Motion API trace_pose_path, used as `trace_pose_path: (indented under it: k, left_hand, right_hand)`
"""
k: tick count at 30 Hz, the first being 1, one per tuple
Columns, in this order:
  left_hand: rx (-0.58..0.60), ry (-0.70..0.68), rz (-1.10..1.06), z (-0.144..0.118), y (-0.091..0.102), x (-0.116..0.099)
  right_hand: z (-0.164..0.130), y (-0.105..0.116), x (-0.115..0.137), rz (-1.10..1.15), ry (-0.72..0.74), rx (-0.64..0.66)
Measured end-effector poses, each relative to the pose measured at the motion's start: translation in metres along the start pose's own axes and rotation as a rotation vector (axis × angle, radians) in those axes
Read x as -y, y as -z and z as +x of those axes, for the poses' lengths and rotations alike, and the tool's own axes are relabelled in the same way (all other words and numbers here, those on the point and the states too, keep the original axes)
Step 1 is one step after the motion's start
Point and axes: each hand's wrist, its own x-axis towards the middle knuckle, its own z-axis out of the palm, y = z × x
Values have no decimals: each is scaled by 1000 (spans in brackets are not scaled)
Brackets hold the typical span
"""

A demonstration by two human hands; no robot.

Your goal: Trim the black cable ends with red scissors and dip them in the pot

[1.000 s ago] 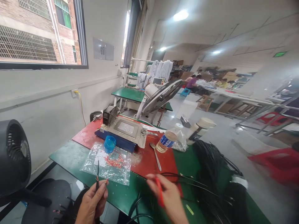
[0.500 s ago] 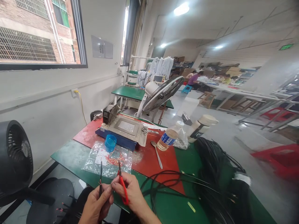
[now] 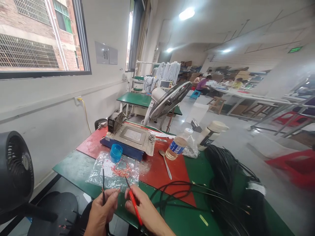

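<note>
At the bottom middle of the frame, the left hand (image 3: 102,211) is closed around a thin black wire (image 3: 103,183) that sticks straight up from its fingers. Right beside it, the right hand (image 3: 142,209) grips a small tool with red handles (image 3: 135,206); its dark tip points up toward the wire. The two hands almost touch.

Just above them, on the green surface (image 3: 71,165), lies a clear plastic bag (image 3: 112,172) with tiny red bits on it. A blue cap (image 3: 115,152) sits at the bag's far edge. Behind that, in the middle of the frame, a flat metal box with a blue base (image 3: 131,139) rests on a red mat (image 3: 91,144). A spoon (image 3: 165,163) and a plastic bottle (image 3: 177,145) lie to its right. At the lower right is a big pile of black cables (image 3: 228,186). A black fan (image 3: 14,167) stands at the far left. A white fan (image 3: 169,100) stands farther back, near the middle.
</note>
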Motion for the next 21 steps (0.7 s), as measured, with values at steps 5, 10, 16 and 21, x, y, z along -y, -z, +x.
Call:
trace_pose_path:
  k: [5,10,16,21]
  left_hand:
    - [-49,-23,50,3,-2,-2]
    - [-77,-46,193,3,-4,-2]
    - [-66,-76,313,6,-4,-4]
    - [-52,-117,296,16,-2,4]
  right_hand:
    - [-12,6,-2,-190,-24,107]
    - [-10,6,-4,-257,-13,115]
    - [-9,10,-3,-318,-69,92]
    - [-8,8,-9,-264,-112,69]
